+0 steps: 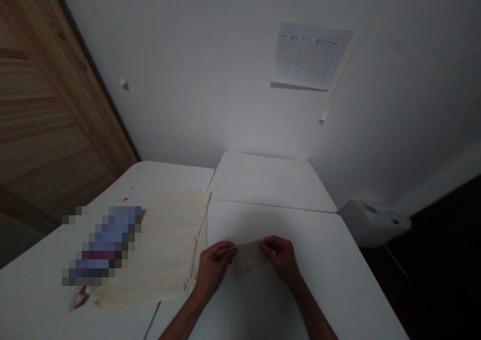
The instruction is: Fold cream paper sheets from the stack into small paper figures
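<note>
I see a small paper (247,257) between my hands, left hand (215,266) and right hand (280,258) pinching its ends above the desk (330,260) near its front edge.

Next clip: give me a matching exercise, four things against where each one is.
Things:
1 small sheet
2 stack of sheets
3 chart
4 white device

Places:
a on the wall
b off the right edge of the table
c between the left hand and the right hand
d on the table, left of the hands

Pairs: 1-c, 2-d, 3-a, 4-b
</note>
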Tool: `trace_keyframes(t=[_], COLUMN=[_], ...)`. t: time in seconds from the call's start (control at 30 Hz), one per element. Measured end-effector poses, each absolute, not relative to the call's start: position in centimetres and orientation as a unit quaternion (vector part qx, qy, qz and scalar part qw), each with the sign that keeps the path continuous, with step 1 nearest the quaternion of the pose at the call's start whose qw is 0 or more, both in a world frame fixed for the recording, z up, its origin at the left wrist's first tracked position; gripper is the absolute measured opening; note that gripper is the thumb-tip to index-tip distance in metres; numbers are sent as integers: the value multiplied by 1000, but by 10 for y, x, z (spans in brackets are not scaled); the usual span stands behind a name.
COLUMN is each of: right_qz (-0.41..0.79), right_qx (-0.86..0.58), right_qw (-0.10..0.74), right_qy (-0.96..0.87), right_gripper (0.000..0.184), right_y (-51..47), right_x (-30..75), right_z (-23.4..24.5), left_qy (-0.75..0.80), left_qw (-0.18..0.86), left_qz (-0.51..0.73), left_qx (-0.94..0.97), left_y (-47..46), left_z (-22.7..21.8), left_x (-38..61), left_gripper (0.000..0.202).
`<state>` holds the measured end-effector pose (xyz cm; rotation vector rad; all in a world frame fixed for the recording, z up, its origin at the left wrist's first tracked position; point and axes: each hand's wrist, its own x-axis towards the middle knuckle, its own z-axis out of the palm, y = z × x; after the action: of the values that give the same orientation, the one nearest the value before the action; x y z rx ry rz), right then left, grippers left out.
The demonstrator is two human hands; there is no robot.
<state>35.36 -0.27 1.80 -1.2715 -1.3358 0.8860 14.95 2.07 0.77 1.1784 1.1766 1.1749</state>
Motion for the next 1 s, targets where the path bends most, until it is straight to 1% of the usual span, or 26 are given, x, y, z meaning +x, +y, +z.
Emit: trace_keyframes(t=[0.23,0.37,0.57,0.67,0.73,0.83,0.9,1.0], right_qz=[353,351,349,357,351,319,290,198], right_qx=[-526,-521,-530,-556,-587,-625,-642,-682], right_qw=[523,519,507,503,485,443,420,354], right_qy=[-571,-580,-584,-556,-545,-558,-572,-609], right_gripper=[18,18,20,21,21,18,15,12], right_y=[-4,-5,-5,1,6,11,13,13], right_x=[351,351,351,351,352,352,352,350], right_z=[22,26,33,29,23,14,10,10], left_qy=[483,487,504,507,506,518,530,540], left_qw=[515,506,512,530,531,470,419,366], left_qz=[496,486,470,459,439,391,372,354], left_qx=[506,520,512,502,519,598,636,670], left_y=[21,20,16,16,19,26,32,38], left_z=[-2,3,14,11,5,-1,-1,5], left_x=[148,147,148,150,151,153,153,155], left_gripper=[22,20,31,38,40,40,35,24])
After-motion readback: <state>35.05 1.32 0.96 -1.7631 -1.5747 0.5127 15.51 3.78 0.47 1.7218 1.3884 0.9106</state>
